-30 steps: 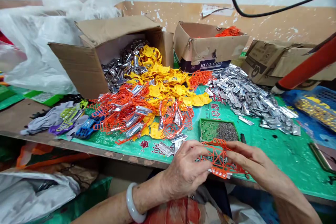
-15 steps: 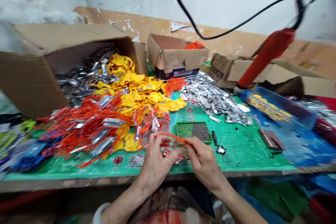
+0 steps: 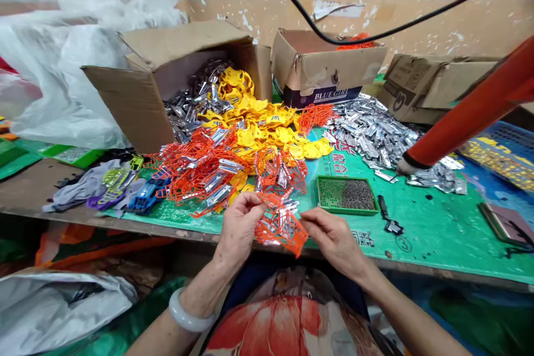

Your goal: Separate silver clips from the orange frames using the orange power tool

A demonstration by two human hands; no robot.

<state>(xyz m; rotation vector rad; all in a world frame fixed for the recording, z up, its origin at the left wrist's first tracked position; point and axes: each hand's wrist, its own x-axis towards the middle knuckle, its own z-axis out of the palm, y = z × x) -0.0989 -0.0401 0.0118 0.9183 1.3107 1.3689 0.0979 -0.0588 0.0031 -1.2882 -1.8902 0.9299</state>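
My left hand (image 3: 240, 228) pinches the upper left edge of an orange plastic lattice piece (image 3: 286, 236), held above the front edge of the table. Shiny silver metal shows through its openings. My right hand (image 3: 336, 239) is closed, its thumb and forefinger at the piece's right edge. Behind the hands lie more orange lattice pieces with silver parts (image 3: 200, 167) in a tangled heap. A green tray (image 3: 327, 207) with small dark grey bits, too small to name, stands beyond my right hand.
Yellow plastic pieces (image 3: 271, 122) spill from an open cardboard box (image 3: 125, 103). Silver metal parts (image 3: 375, 133) are heaped at the back right. An orange-red cylindrical tool (image 3: 471, 105) slants in from the right, below a black cable (image 3: 375, 35). A dark notebook (image 3: 503, 223) lies far right.
My view has turned to the right on the left-hand side, showing more of the table's left end. The orange piece now hangs flatter and more spread out, and my right hand has drawn to its edge.
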